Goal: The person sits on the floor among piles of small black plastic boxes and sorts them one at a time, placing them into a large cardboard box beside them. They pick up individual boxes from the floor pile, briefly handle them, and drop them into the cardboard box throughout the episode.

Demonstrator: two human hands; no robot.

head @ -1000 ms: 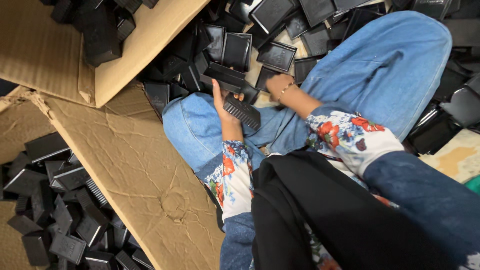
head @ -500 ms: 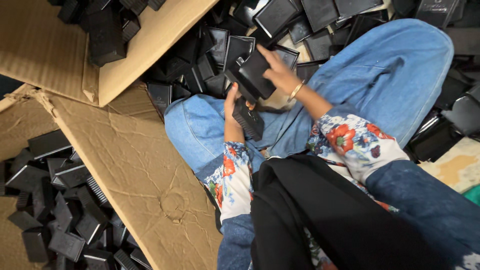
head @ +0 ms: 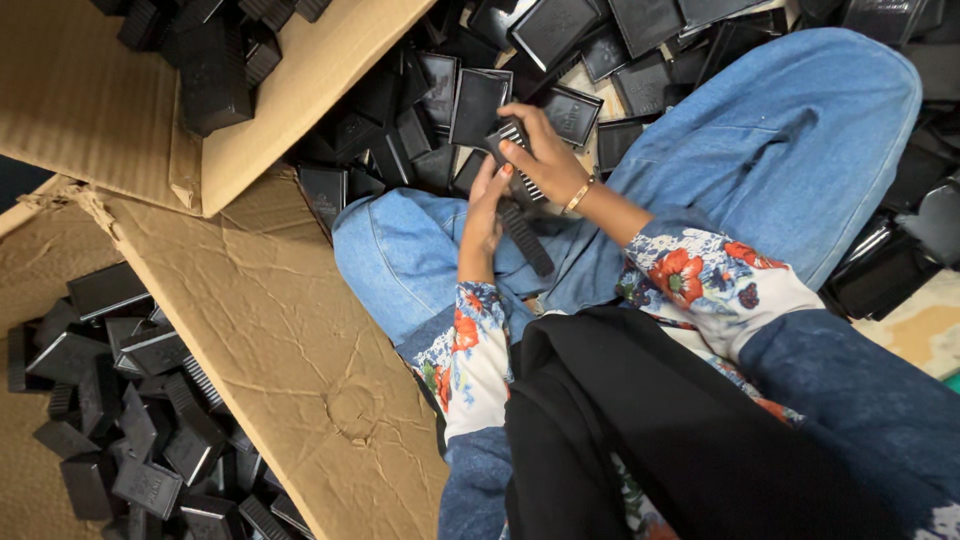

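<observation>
Here the left hand (head: 483,212) and right hand (head: 540,155) both pinch a black ribbed part (head: 522,205) above the lap in jeans (head: 420,270); held only by fingertips, it may slip among the loose black trays (head: 478,105).

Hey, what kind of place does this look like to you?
Probably a small workshop or packing floor: loose black plastic parts lie heaped on the floor, more fill an open cardboard box, and both hands work on one ridged piece.

Left hand (head: 483,215) and right hand (head: 545,155) on a ridged black plastic piece (head: 522,205) above denim knees (head: 420,250).
</observation>
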